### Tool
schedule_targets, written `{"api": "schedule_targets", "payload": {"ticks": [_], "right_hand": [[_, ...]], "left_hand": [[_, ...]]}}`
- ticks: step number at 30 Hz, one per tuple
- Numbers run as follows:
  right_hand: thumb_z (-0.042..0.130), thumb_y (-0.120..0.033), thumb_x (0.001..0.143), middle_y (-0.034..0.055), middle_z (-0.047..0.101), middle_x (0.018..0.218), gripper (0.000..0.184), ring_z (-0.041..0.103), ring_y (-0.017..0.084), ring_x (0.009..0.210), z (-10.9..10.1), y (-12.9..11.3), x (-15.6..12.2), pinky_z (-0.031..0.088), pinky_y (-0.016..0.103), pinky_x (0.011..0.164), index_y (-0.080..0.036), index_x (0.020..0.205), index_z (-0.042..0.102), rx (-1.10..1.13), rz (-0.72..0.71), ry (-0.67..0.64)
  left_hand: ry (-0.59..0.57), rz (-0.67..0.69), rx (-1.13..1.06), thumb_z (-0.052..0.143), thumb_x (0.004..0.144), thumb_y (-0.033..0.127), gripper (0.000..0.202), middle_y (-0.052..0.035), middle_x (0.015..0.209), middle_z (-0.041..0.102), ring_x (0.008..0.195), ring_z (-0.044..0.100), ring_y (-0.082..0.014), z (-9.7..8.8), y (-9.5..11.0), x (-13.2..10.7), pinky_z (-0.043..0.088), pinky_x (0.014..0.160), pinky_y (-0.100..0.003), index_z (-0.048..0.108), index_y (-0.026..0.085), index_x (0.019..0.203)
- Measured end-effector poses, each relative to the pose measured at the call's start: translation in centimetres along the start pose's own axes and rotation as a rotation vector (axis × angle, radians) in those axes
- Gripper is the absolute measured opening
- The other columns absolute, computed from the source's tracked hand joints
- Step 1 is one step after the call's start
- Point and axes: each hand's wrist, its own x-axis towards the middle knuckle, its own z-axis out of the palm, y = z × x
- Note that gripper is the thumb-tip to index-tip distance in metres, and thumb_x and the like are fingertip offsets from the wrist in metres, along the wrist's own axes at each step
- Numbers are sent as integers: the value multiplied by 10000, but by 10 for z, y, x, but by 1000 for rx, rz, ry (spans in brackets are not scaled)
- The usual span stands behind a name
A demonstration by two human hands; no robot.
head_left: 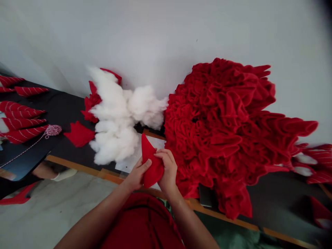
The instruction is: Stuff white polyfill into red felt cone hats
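Note:
Between my two hands is a small red fabric piece [153, 166] with a pointed top, held over the table's front edge. My left hand [138, 174] pinches its left side, the thumb lying across the front. My right hand [168, 169] grips the right side with bent fingers at its upper edge. Just beyond, white fluffy stuffing [116, 117] lies in a loose heap. To the right rises a big pile of red fabric pieces [220, 131]. A white sheet [127, 162] is partly hidden beneath the stuffing and my hands.
A red pointed piece [79, 134] lies left of the stuffing. Striped red cones [23, 114] and a ball of red-and-white cord [53, 130] are farther left on the dark table [64, 103]. More striped pieces [319, 159] sit far right. A person's foot [64, 174] shows below the table.

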Motion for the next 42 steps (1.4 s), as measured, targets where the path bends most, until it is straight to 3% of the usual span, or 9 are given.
{"api": "schedule_targets", "payload": {"ticks": [4,8,10,15,19,21,25,32,42], "right_hand": [[528,-124,746,22,559,821,119,561,174,806,2,-1,4,464,316,732,-213,805,580,86,175,52],[551,-130,738,57,565,1002,232,571,191,976,-11,-2,12,456,340,852,-224,941,613,293,127,-246],[556,-120,739,59,563,1031,247,569,195,1016,-14,-1,13,450,343,878,-232,950,618,358,113,-312],[516,-109,749,18,546,825,131,564,170,828,-5,2,7,454,309,750,-223,762,579,170,123,-35],[476,-94,731,4,532,761,141,535,160,743,2,4,5,434,287,676,-218,743,543,57,137,97],[498,-112,721,8,553,787,141,538,161,745,-1,4,8,439,286,677,-218,797,551,97,135,30],[557,-143,717,50,593,996,286,575,188,931,-10,3,13,458,320,810,-223,992,569,241,80,-275],[492,-135,719,16,605,755,141,563,169,728,-1,9,5,449,287,667,-203,782,598,64,213,-12],[582,-179,711,68,628,1046,303,593,198,968,-7,9,7,482,355,854,-212,1013,580,374,344,-169]], "left_hand": [[42,4,25,807,551,365,529,-82,1014,687,991,618,-265,1,1,0,468,877,-350,627,160,1005],[-12,7,-48,751,638,372,554,-95,1074,669,1066,586,-288,-3,6,3,445,928,-370,595,153,1122],[-41,15,-48,741,655,355,548,-89,1095,661,1086,574,-292,-6,6,3,435,945,-376,589,159,1144],[-51,-4,18,773,623,269,501,-95,1089,667,1074,582,-277,-8,-3,1,433,945,-368,623,167,1090],[-39,-4,49,768,628,274,467,-92,1043,683,1027,605,-274,-8,-5,2,447,926,-380,634,164,1062],[-29,-1,29,763,633,298,502,-89,1054,681,1025,609,-274,-7,-2,2,456,920,-380,618,174,1098],[-49,17,-28,738,663,354,611,-104,1114,659,1069,593,-284,-6,5,1,456,928,-382,544,186,1218],[-47,12,62,746,657,304,593,-94,1112,660,1078,586,-267,-3,2,0,436,957,-370,558,184,1206],[28,49,-39,769,626,312,544,-84,1077,672,1000,621,-255,-4,1,5,476,879,-349,583,186,1121]]}}
